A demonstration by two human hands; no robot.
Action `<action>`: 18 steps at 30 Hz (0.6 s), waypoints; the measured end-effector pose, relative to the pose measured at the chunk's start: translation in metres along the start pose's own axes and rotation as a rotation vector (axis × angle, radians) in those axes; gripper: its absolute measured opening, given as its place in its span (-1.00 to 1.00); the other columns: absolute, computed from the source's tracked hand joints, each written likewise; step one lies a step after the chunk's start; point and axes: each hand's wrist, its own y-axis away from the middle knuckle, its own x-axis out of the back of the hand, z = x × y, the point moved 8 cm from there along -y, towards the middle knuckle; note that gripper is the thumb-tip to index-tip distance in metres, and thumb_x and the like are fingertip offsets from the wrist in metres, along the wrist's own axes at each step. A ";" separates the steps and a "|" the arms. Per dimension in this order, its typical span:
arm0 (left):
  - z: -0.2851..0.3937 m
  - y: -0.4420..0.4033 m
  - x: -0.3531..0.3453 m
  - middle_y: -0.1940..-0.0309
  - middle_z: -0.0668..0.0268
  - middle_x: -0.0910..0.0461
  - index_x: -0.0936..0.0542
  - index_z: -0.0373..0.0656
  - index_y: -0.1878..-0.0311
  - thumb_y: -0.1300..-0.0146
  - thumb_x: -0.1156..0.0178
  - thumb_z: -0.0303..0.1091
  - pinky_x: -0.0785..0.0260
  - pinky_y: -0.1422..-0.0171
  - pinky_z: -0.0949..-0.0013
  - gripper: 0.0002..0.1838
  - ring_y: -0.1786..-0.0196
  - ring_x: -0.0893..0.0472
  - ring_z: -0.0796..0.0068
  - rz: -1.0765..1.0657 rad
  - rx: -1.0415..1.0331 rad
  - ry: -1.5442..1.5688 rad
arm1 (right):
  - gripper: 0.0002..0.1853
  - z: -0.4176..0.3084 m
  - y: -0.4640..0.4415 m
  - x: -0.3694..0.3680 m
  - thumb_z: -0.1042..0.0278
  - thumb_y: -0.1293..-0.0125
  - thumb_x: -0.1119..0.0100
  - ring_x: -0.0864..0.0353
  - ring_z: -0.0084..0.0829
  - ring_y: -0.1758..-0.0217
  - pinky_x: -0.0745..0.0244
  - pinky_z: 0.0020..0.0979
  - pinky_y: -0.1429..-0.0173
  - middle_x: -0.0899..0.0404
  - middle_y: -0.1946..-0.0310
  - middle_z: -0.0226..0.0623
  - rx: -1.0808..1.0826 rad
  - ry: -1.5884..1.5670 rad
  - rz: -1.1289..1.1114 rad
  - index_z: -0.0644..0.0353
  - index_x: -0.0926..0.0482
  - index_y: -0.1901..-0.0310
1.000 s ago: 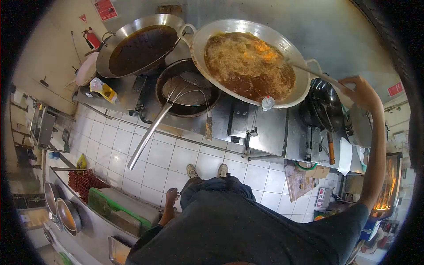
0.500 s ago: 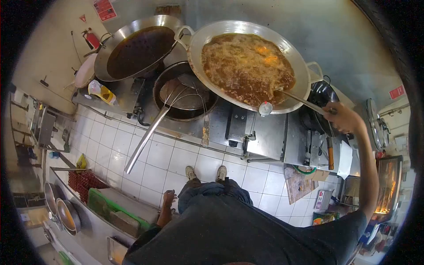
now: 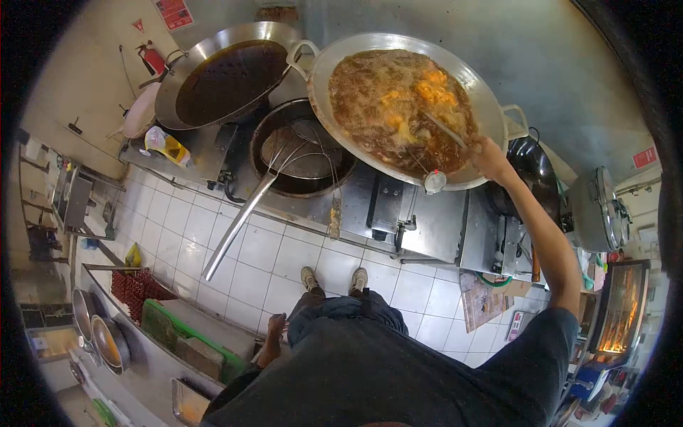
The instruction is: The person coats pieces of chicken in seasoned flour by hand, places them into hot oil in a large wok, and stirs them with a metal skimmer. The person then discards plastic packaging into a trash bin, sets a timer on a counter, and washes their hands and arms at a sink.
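Observation:
My right hand [image 3: 487, 158] is closed around the grey handle of a long cooking utensil [image 3: 445, 128]. The utensil's head is hidden in the bubbling brown oil [image 3: 370, 92] of a wide two-handled metal wok [image 3: 321, 107]. Orange-yellow fried pieces [image 3: 435, 89] float near the utensil, mostly toward the wok's far right. A round dial thermometer [image 3: 435, 181] is fixed at the near rim, just left of my right forearm. Down beside my left thigh hangs my left hand [image 3: 274, 334], its fingers loosely bent, apparently holding nothing.
Left of the wok stands another wok [image 3: 165, 107] of dark oil. Between them, a dark pot [image 3: 257, 153] carries a wire strainer [image 3: 238, 228] whose handle juts over the floor. A yellow-labelled bottle [image 3: 167, 147] lies at left. A lit glass-fronted cabinet [image 3: 619, 313] is at right.
My right hand has moved left and inward over the wok with the utensil. More orange pieces show at the surface. My left hand has shifted slightly lower.

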 end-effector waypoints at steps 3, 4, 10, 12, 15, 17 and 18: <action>-0.007 0.007 0.002 0.28 0.18 -0.65 -0.53 -0.24 -0.04 -0.29 -0.13 -0.09 -0.48 0.31 0.21 -0.57 0.35 -0.64 0.33 0.045 0.037 0.348 | -0.65 -0.027 -0.025 -0.001 0.20 -0.29 -0.18 -0.63 -0.19 0.53 -0.50 -0.25 0.45 -0.61 0.46 -0.06 -0.018 0.074 0.087 0.17 -0.58 -0.04; -0.010 0.002 0.002 0.26 0.17 -0.65 -0.50 -0.24 -0.08 -0.29 -0.13 -0.07 -0.48 0.30 0.20 -0.55 0.33 -0.64 0.33 0.048 0.092 0.314 | -0.66 -0.028 -0.038 0.000 0.20 -0.28 -0.18 -0.66 -0.11 0.45 -0.53 -0.21 0.37 -0.63 0.41 0.00 0.037 0.117 0.139 0.18 -0.59 -0.02; -0.018 0.003 0.003 0.25 0.16 -0.65 -0.46 -0.25 -0.15 -0.29 -0.15 -0.07 -0.48 0.27 0.17 -0.50 0.33 -0.64 0.34 0.054 0.213 0.314 | -0.67 -0.031 -0.083 0.008 0.20 -0.24 -0.19 -0.64 0.13 0.16 -0.51 -0.05 0.03 -0.62 0.27 0.22 0.121 0.298 0.260 0.18 -0.65 0.03; -0.005 0.023 0.004 0.26 0.17 -0.64 -0.50 -0.25 -0.11 -0.27 -0.16 -0.09 -0.48 0.27 0.17 -0.52 0.36 -0.62 0.32 0.050 0.265 0.238 | -0.67 -0.032 -0.083 0.020 0.23 -0.24 -0.17 -0.64 0.13 0.17 -0.52 -0.05 0.05 -0.62 0.28 0.20 0.071 0.395 0.243 0.17 -0.64 0.01; -0.017 0.020 0.005 0.29 0.19 -0.63 -0.57 -0.25 0.00 -0.24 -0.17 -0.09 -0.47 0.29 0.17 -0.58 0.37 -0.60 0.29 0.032 0.264 0.120 | -0.67 -0.028 -0.073 0.051 0.26 -0.25 -0.17 -0.65 0.11 0.19 -0.53 -0.07 0.07 -0.63 0.29 0.16 0.108 0.471 0.258 0.17 -0.64 -0.01; -0.033 0.015 0.004 0.29 0.19 -0.63 -0.56 -0.23 0.00 -0.25 -0.17 -0.09 -0.47 0.28 0.16 -0.58 0.37 -0.60 0.30 0.013 0.268 0.057 | -0.66 -0.036 -0.054 0.077 0.27 -0.23 -0.21 -0.67 0.05 0.17 -0.54 -0.11 0.05 -0.64 0.24 0.12 0.079 0.437 0.250 0.19 -0.63 -0.02; -0.040 0.013 0.004 0.30 0.20 -0.63 -0.56 -0.23 -0.01 -0.26 -0.17 -0.09 -0.47 0.28 0.16 -0.59 0.37 -0.60 0.30 0.004 0.272 0.048 | -0.65 -0.054 -0.032 0.096 0.27 -0.22 -0.25 -0.68 -0.01 0.14 -0.54 -0.13 0.03 -0.65 0.20 0.11 0.020 0.388 0.230 0.22 -0.63 -0.01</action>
